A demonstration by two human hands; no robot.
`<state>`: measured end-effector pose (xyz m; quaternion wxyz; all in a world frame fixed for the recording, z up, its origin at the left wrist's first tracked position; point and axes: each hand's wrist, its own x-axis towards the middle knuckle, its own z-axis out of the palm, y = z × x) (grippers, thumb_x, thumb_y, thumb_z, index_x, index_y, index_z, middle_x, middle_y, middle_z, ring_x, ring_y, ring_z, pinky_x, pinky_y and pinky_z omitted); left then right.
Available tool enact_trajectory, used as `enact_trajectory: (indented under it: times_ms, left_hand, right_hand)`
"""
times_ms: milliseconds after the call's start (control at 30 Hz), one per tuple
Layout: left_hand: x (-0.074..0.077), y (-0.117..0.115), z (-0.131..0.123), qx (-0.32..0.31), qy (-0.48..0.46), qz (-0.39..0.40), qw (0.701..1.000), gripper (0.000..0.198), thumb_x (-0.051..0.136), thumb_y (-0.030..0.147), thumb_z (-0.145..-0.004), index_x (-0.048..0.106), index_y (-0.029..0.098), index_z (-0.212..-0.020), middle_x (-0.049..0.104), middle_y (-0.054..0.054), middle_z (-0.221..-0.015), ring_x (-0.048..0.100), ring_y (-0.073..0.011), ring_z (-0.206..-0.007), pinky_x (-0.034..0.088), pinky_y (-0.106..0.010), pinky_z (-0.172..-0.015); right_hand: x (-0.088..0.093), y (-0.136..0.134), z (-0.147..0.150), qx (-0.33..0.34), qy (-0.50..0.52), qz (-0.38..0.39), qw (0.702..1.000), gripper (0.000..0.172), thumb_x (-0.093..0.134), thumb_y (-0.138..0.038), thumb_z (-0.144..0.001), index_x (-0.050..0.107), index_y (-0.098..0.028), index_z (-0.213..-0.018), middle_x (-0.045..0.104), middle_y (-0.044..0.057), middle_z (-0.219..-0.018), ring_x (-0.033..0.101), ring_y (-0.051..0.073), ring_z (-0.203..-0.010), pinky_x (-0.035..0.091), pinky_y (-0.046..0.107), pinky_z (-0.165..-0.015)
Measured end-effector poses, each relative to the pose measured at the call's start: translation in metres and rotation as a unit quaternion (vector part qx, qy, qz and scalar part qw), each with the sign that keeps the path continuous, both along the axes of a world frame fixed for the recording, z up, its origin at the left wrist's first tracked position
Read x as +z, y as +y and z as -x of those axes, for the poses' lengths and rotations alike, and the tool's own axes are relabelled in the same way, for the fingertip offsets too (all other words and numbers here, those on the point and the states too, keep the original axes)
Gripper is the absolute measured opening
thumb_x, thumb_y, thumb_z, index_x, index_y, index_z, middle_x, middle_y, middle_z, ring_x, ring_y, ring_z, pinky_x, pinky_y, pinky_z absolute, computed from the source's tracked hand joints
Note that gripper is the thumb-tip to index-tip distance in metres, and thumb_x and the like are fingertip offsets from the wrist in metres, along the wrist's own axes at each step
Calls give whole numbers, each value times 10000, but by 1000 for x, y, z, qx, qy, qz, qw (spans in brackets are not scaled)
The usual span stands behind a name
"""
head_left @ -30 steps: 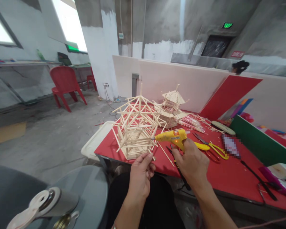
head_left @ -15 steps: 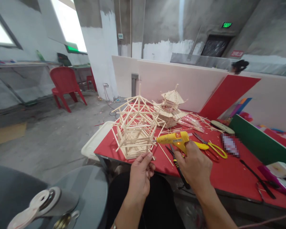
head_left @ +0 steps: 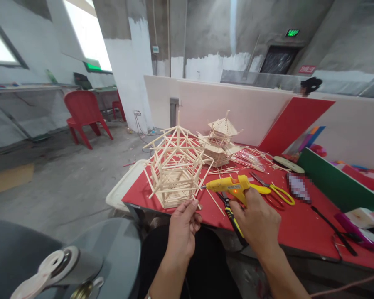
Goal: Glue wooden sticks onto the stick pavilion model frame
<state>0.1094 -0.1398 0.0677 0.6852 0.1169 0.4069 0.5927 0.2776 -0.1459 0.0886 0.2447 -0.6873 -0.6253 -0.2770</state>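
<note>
A yellow hot glue gun (head_left: 230, 185) with a small orange light is gripped in my right hand (head_left: 260, 216). Its nozzle points left, close to the right side of an open pavilion frame (head_left: 177, 170) built of thin wooden sticks. My left hand (head_left: 183, 226) is at the lower front corner of this frame, thumb and fingers pinched on a thin wooden stick (head_left: 198, 204). Whether that stick touches the frame I cannot tell. Black and yellow pliers (head_left: 235, 220) lie partly behind my right hand.
Behind stands a second stick pavilion (head_left: 221, 141) with filled roofs. Loose sticks (head_left: 247, 160), yellow-handled scissors (head_left: 280, 193) and a green board (head_left: 339, 182) lie on the red table (head_left: 299, 232). At lower left, a grey stool (head_left: 118, 241) bears an open bottle (head_left: 81, 263).
The glue gun's nozzle has drawn slightly right, away from the frame, and my right hand has shifted a little right. My left hand keeps its pinch. The whole view has shifted slightly.
</note>
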Motion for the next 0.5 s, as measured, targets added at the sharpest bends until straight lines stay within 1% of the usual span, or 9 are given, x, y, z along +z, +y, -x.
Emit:
enact_trajectory:
  times_ms: [200,333,400,433,500]
  left_hand:
    - [1,-1,-2,4,-4,4,1000,396,879,283,-531,609,144,-785,594,33,-618,525,-51,-447,303,-141,-375]
    - [3,-2,-2,12,5,8,1000,400,880,276,-524,624,145,-802,567,41,-581,510,-48,-446,312,-137,-387]
    - [3,-2,-3,7,11,4,1000,400,878,289,-529,619,143,-796,550,47,-567,480,-39,-438,306,-133,-389]
    - [4,-2,-3,2,13,0,1000,395,875,304,-536,611,142,-781,537,51,-559,461,-34,-433,299,-132,-387]
    - [4,-3,-3,-9,14,-8,1000,389,867,337,-553,591,141,-746,510,56,-542,426,-30,-428,282,-133,-380]
  right_hand:
    - [-2,3,0,6,13,1,1000,182,524,-333,-843,564,-180,-932,611,16,-731,535,159,-592,230,257,-521]
    - [1,2,1,-10,46,30,998,199,543,-371,-818,572,-192,-900,619,20,-745,553,168,-619,230,258,-518]
    - [2,1,-9,-29,98,67,993,282,542,-450,-809,578,-200,-934,638,32,-785,570,185,-640,259,260,-524]
    - [0,0,-18,-39,137,91,986,356,540,-508,-800,576,-200,-974,649,42,-814,582,197,-653,290,265,-531]
    - [-10,-2,-49,-72,227,132,962,563,539,-632,-757,549,-180,-1093,667,80,-884,612,234,-697,368,291,-562]
